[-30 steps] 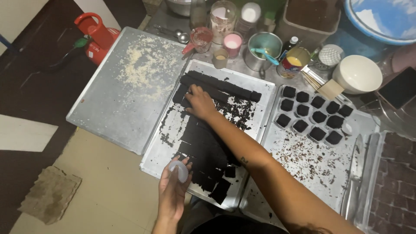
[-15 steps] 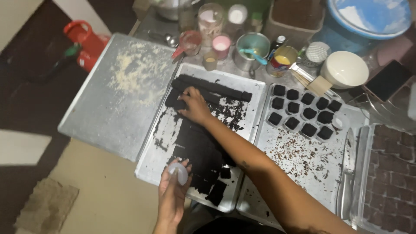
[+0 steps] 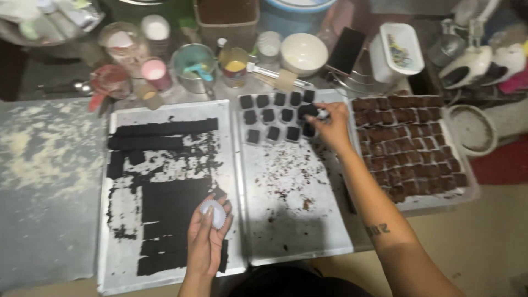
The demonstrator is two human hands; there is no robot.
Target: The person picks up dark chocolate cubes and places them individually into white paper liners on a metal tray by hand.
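Note:
My left hand (image 3: 204,237) holds a stack of white paper cupcake liners (image 3: 213,213) over the near part of the left baking tray (image 3: 115,275). That tray carries black brownie strips (image 3: 163,127) and slabs (image 3: 176,206). My right hand (image 3: 330,127) reaches over the middle tray (image 3: 297,231) and pinches a dark brownie square in a liner (image 3: 309,111) at the right end of rows of lined brownie squares (image 3: 272,116). Crumbs are scattered over the middle tray.
A third tray of brown squares (image 3: 410,146) lies at the right. Behind the trays stand cups (image 3: 156,74), a teal pot (image 3: 193,66), a white bowl (image 3: 303,53), a phone (image 3: 346,50) and a white lidded box (image 3: 397,50). A floured sheet (image 3: 38,181) lies at the left.
My right hand left the black strips on the left tray and moved right to the rows of lined squares, carrying a piece. The camera view shifted right. My left hand kept the liners.

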